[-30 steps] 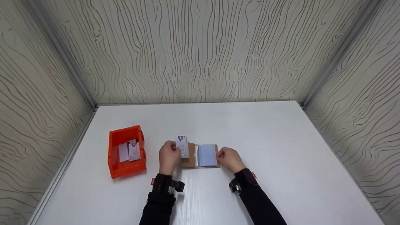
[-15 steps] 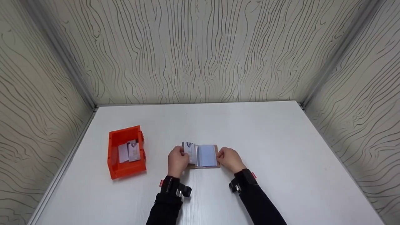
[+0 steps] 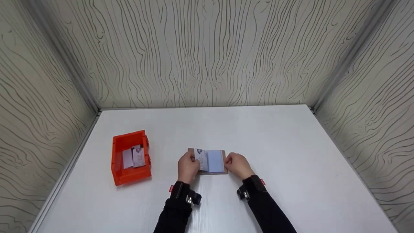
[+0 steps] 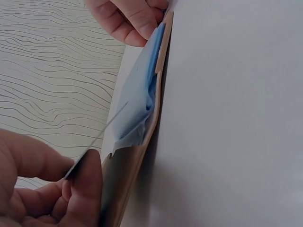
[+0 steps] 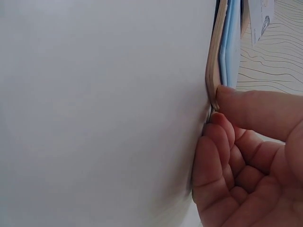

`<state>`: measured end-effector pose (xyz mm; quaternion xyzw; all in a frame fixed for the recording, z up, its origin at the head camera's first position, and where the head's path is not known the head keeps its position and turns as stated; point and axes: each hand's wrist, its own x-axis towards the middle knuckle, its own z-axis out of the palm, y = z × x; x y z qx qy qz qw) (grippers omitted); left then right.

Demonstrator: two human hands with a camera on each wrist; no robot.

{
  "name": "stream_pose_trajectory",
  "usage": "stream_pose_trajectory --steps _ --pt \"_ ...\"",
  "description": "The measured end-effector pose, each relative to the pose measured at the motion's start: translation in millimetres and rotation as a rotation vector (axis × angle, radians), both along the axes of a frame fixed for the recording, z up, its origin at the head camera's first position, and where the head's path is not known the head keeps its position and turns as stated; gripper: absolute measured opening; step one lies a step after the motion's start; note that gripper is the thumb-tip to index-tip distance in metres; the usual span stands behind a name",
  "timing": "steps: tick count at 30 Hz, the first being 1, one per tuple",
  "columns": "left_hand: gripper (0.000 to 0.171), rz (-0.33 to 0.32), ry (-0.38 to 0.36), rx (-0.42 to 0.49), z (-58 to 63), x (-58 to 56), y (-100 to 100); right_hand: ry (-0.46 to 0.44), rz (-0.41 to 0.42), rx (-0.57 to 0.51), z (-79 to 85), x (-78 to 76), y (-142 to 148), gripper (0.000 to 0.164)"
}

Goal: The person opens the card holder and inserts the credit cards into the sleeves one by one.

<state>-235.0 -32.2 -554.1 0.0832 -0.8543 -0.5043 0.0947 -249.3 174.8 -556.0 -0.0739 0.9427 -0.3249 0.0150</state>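
A tan-covered card holder (image 3: 191, 150) lies spread on the table, its bluish clear sleeves (image 3: 215, 161) on the right half. My left hand (image 3: 188, 165) pinches a white card (image 3: 202, 159) with a dark crest between thumb and fingers. In the left wrist view the card (image 4: 98, 138) slants over the holder, its far edge overlapping the blue sleeves (image 4: 137, 94). My right hand (image 3: 238, 164) grips the holder's right edge. Close up in the right wrist view, thumb and fingers pinch the tan cover (image 5: 215, 56) at its corner, other fingers curled beside it.
An orange-red open bin (image 3: 131, 177) stands on the left of the white table (image 3: 275, 139). Several white cards (image 3: 139, 157) lie inside it. Wood-grain patterned panels (image 3: 207, 55) rise behind the table and along both sides.
My left hand has carried the card rightward and slightly down, from over the holder's left cover to beside the sleeves. The right hand keeps its grip on the holder's edge.
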Motion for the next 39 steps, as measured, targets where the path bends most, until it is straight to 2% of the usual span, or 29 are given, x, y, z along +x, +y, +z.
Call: stream_pose_trajectory --steps 12,19,39 --pt "0.018 -0.007 -0.022 0.014 -3.7 -1.1 3.9 0.005 0.003 0.009 -0.6 0.3 -0.6 0.013" --pt "0.024 -0.009 0.006 0.001 -4.7 -2.2 4.8 0.007 0.005 -0.005 -0.9 0.1 -0.7 0.013" --pt "0.027 -0.007 -0.017 -0.031 -5.5 -3.9 7.9 -0.007 0.003 -0.028 -2.2 -0.4 0.9 0.011"
